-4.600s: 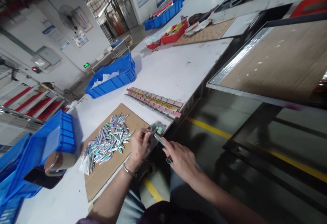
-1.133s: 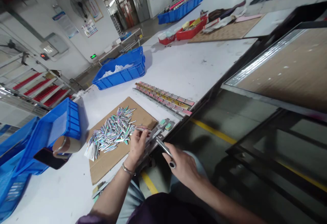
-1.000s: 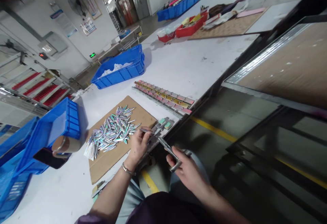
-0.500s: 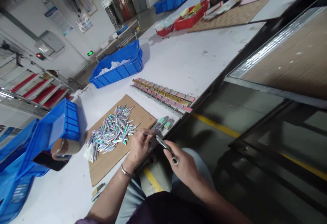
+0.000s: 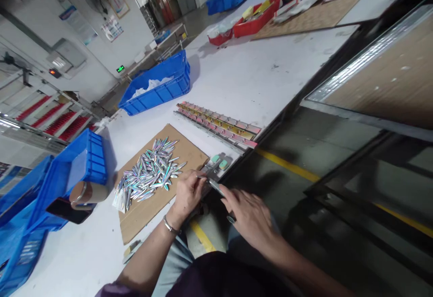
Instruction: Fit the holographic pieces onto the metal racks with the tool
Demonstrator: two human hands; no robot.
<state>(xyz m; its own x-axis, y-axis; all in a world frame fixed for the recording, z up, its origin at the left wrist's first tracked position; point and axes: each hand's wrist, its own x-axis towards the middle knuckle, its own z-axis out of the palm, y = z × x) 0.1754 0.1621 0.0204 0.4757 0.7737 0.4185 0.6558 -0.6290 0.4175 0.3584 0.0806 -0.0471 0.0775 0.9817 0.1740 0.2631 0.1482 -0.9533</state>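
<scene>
Far left edge of the bench there's a blue bin tipped on its side with a roll of brown tape right against it. Next along is a sheet of cardboard with a pile of shiny holographic strips heaped on it, well apart from the bin.

The left hand sits at the near edge of the bench, just past the cardboard's right corner, fingers pinched on one thin strip whose tip pokes out toward the little metal jig with green pads. So the strip is in that hand, touching or nearly touching the jig, can't quite tell which.

The right hand is closed around a slim metal tool, its tip angled up to the strip's end. A second ago that hand was pulled back off the bench edge with the tool turned sideways in the palm; half a second ago it came back in, and now the tip is right at the pinched strip. My read: the regrip is over and the tool is lined up on the piece again, so the work on this one strip is on.

Further right and back, a long rack of pink and gold pieces lies toward the right edge, untouched. A blue crate sits beyond it.
</scene>
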